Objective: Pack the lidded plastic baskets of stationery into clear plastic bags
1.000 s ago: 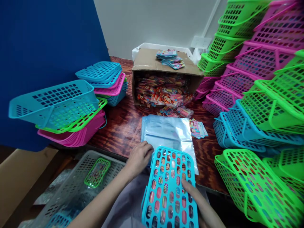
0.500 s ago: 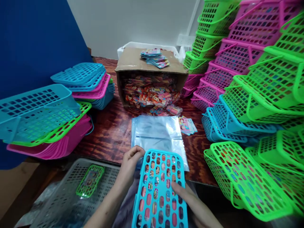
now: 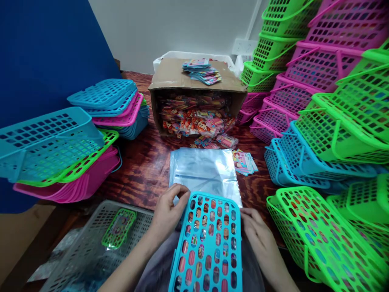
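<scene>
A blue plastic basket [image 3: 209, 243] with a slotted lid lies on my lap at the table's edge. Colourful packets show through its slots. My left hand [image 3: 172, 209] pinches at the basket's upper left rim, thumb and forefinger curled together. At the upper right side, my right hand [image 3: 258, 233] has its fingers bent against the rim; its fingertips are partly hidden. Just beyond lies a stack of clear plastic bags [image 3: 203, 168], partly covered by the basket's far end.
An open cardboard box [image 3: 197, 83] of small packets stands at the back, with cards [image 3: 244, 162] nearer. Blue baskets [image 3: 51, 138] and pink ones [image 3: 91, 178] are stacked left. Filled green baskets [image 3: 322, 227] crowd the right. A grey crate [image 3: 100, 219] sits low left.
My right hand has moved from on top of the lid to the basket's right rim. My left hand has come slightly right, staying by the left rim. The view has shifted a little.
</scene>
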`<state>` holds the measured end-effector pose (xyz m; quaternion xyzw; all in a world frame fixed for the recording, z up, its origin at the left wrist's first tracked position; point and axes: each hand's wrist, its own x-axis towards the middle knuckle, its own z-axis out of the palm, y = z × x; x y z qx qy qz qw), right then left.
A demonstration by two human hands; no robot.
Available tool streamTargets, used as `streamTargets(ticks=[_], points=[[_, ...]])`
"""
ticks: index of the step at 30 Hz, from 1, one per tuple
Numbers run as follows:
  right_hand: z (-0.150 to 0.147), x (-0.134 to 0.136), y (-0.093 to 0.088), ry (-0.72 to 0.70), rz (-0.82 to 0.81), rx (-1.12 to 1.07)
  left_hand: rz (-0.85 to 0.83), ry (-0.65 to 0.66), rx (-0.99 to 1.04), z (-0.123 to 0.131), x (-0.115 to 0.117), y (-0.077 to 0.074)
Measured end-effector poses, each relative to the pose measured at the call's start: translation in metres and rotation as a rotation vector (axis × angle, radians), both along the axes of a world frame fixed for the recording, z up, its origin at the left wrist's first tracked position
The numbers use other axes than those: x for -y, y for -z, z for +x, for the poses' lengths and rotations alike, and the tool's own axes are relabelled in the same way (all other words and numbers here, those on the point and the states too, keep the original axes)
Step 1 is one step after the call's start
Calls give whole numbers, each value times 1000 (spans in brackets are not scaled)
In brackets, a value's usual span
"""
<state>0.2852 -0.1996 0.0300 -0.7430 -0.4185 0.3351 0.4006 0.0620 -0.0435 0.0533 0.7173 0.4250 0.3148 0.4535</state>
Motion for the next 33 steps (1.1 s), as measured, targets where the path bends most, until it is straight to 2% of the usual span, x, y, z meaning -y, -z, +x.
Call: streamTargets(ticks=[3, 7, 12, 19, 21, 24, 26, 28, 33], points=[[-1, -12, 10, 13, 100, 256, 155, 33, -62, -1, -5, -1], [4, -29, 17, -84, 83, 275, 336, 152, -157, -5, -13, -7], [5, -42, 17, 23, 145, 122, 431, 292, -239, -8, -23, -17], [-3, -47, 18, 215, 324, 114, 622, 348, -395, -9, -19, -19], [-2, -50, 18, 235, 304, 19, 690, 365, -442, -10, -17, -22], [3, -52, 14, 250, 198, -279, 776, 409, -487, -10, -15, -27], [3, -47, 10, 272, 159, -338, 825, 449, -512, -11, -15, -29], [0, -38, 7, 264, 192, -175, 869, 488, -525, -14, -15, -30], [-15, -6, 7, 154, 381, 389, 1006, 529, -467, -25, -11, -31]])
